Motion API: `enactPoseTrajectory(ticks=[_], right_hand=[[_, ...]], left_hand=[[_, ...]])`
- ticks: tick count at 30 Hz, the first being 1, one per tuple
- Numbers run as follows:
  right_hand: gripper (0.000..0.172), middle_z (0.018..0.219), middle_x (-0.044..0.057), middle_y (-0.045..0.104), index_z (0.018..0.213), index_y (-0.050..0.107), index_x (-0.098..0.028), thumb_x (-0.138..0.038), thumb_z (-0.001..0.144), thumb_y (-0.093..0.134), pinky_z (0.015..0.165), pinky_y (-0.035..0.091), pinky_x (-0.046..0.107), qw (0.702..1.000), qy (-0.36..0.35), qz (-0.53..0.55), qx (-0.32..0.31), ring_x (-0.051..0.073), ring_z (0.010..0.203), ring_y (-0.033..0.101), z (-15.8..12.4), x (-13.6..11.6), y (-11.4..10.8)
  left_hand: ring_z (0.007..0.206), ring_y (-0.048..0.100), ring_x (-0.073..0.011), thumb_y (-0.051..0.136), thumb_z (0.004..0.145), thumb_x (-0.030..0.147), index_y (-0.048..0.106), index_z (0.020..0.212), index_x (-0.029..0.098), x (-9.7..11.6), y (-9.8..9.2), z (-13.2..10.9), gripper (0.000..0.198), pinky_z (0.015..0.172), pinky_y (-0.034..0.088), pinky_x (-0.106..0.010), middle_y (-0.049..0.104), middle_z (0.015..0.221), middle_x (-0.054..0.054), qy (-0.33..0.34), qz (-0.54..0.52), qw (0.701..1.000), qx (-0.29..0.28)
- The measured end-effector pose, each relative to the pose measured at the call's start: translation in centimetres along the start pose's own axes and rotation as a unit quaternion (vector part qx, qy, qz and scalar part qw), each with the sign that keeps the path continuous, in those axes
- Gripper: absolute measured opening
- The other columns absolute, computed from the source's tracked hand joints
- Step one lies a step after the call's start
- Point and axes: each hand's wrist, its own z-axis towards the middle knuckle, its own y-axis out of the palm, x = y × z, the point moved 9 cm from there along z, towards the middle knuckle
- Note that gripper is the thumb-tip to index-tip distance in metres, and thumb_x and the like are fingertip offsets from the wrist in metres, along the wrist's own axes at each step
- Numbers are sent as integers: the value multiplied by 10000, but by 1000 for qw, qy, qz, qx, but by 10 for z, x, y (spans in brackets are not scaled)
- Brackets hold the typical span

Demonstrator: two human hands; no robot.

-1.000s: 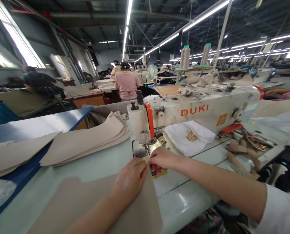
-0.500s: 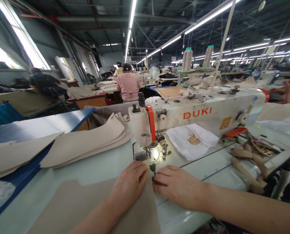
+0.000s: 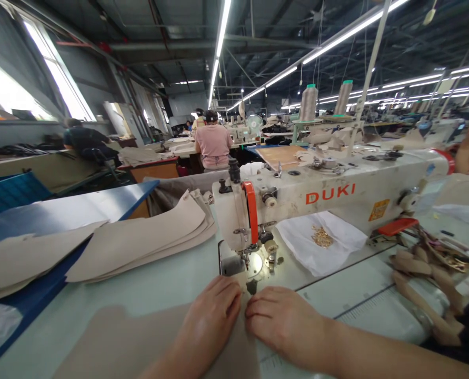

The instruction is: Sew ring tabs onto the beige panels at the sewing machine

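Note:
A white sewing machine [image 3: 321, 195] marked DUKI stands on the pale green table. Just in front of its presser foot, my left hand [image 3: 214, 316] has its fingers curled together on the edge of a beige fabric piece [image 3: 147, 342]. The piece spreads under my left wrist toward the near edge of the view. Close beside it, my right hand [image 3: 281, 321] is closed, its fingertips pinched at the right edge of the same fabric. The fingertips of both hands are partly hidden.
Stacked beige pieces [image 3: 151, 237] lie left of the machine, more on a blue surface [image 3: 60, 205]. Small gold parts [image 3: 321, 237] rest on white cloth [image 3: 297, 247] under the machine arm. Beige strips [image 3: 419, 268] lie at right. A person in pink [image 3: 213, 141] sits ahead.
My right fingers have drawn in against the fabric edge beside my left hand, and the dark gap under them is gone. The whole view has shifted slightly, with the machine lower and further right.

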Motion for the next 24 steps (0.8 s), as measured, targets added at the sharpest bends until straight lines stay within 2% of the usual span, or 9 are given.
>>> enactPoseTrajectory(ticks=[11,24], right_hand=[[132,945,51,649,887,593,-154,-183,939,475,891,420,289,1000,5,1,1,169,928,551,0,0,0],[131,928,47,642,873,600,-146,-200,933,497,881,420,285,1000,0,-4,4,161,916,539,0,0,2]], left_hand=[[790,604,-179,466,870,107,588,808,195,-1,1,0,163,738,511,-293,657,804,-22,16,-5,1000,12],[789,590,-185,452,894,107,571,822,185,0,5,1,159,721,510,-314,645,811,-24,31,-7,999,9]])
